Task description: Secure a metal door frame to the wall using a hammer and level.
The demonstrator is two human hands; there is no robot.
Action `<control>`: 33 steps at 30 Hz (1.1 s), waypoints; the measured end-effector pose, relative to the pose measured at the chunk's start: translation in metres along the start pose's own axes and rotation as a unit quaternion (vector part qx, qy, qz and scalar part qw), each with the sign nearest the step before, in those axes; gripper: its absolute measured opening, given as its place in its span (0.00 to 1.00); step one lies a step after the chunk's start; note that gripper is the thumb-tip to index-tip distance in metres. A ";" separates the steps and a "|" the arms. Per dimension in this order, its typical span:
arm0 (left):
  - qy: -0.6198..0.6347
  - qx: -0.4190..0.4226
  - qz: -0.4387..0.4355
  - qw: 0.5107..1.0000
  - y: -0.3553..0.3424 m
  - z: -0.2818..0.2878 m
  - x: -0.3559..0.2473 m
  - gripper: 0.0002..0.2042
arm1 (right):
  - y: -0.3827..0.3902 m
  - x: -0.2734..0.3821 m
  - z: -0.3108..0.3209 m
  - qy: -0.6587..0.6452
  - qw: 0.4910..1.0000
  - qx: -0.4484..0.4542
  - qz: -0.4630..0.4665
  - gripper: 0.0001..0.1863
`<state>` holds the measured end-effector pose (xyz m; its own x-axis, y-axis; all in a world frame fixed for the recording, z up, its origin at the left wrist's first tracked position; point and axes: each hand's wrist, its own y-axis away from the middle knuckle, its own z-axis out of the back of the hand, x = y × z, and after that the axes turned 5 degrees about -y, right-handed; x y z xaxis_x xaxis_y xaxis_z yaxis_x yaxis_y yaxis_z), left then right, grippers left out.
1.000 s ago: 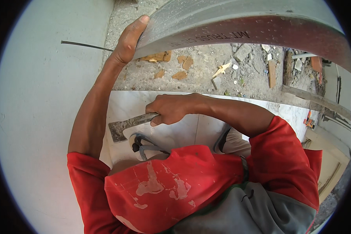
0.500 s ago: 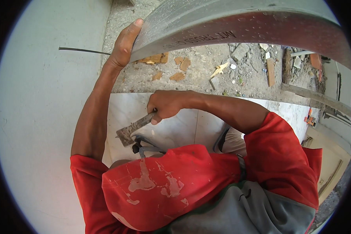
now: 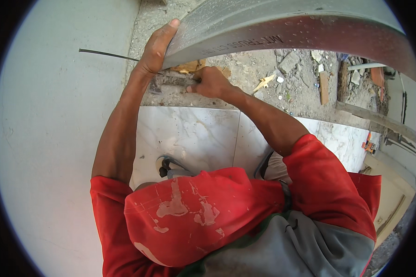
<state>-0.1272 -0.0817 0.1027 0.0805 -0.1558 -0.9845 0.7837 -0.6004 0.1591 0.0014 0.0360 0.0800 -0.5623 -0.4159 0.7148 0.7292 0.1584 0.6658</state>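
A long grey metal channel (image 3: 245,39), wet with drops and printed on its side, spans the top of the view. My left hand (image 3: 159,46) grips its near left end, thumb on top. Just below that end, my right hand (image 3: 212,83) is closed round a flat, narrow metal tool (image 3: 173,80) smeared with dirt. Blur and the dull ground hide its exact kind. The tool's far end lies close under my left wrist; I cannot tell whether it touches anything. A thin dark rod (image 3: 106,54) runs between the wall and my left wrist.
A pale wall (image 3: 55,138) rises on the left. White marbled tiles (image 3: 189,129) lie below my arms. Beyond them is rough ground with rubble (image 3: 289,62), wood scraps (image 3: 324,87) and a timber beam (image 3: 376,113). An orange object (image 3: 369,144) sits at the right.
My right hand has moved up and away from me with the metal tool, from above the tiles to under the channel's end. My left hand and the channel's end appear slightly farther right.
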 end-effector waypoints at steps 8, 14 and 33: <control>0.001 -0.022 -0.030 0.999 0.003 0.000 0.010 0.28 | 0.013 -0.012 -0.039 0.132 0.956 0.140 0.223 0.18; 0.012 -0.009 -0.017 1.000 0.000 0.003 0.002 0.28 | -0.014 -0.051 -0.007 0.097 0.983 -0.111 0.114 0.19; 0.018 -0.028 -0.033 0.999 0.006 -0.006 0.002 0.25 | -0.004 -0.026 -0.017 0.096 0.962 0.148 0.207 0.21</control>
<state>-0.1191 -0.0808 0.1012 0.0501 -0.0883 -0.9948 0.8212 -0.5633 0.0914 0.0202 0.0310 0.0551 -0.1439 -0.4156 0.8981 0.7167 0.5820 0.3842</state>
